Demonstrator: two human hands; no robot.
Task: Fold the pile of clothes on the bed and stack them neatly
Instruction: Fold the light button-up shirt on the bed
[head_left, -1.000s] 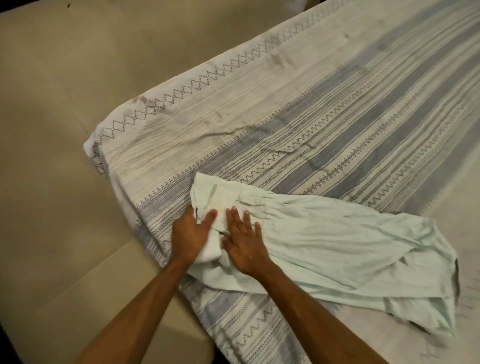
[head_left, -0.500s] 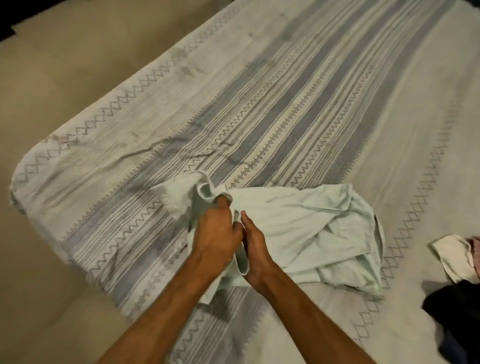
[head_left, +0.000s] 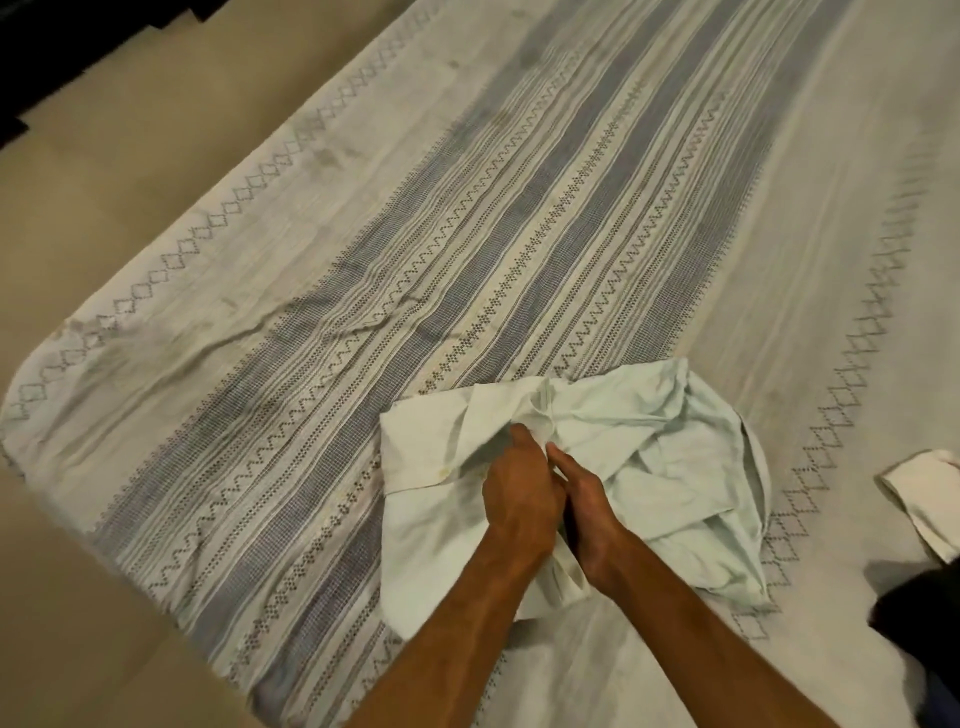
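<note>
A pale mint-green garment (head_left: 649, 467) lies bunched on the striped bedspread (head_left: 467, 234), near the bed's front edge. My left hand (head_left: 519, 488) and my right hand (head_left: 587, 499) sit side by side on its middle, each gripping a fold of the cloth with curled fingers. The garment's left part lies fairly flat; its right part is crumpled in loose folds. My forearms hide the cloth's lower middle.
A white cloth (head_left: 924, 499) and a dark garment (head_left: 919, 623) lie at the right edge of the bed. Beige floor (head_left: 104, 182) runs along the bed's left side and front corner.
My hands went from lying flat on the spread garment to gripping it. The garment has been gathered into a smaller bunch and dragged to the right across the bed.
</note>
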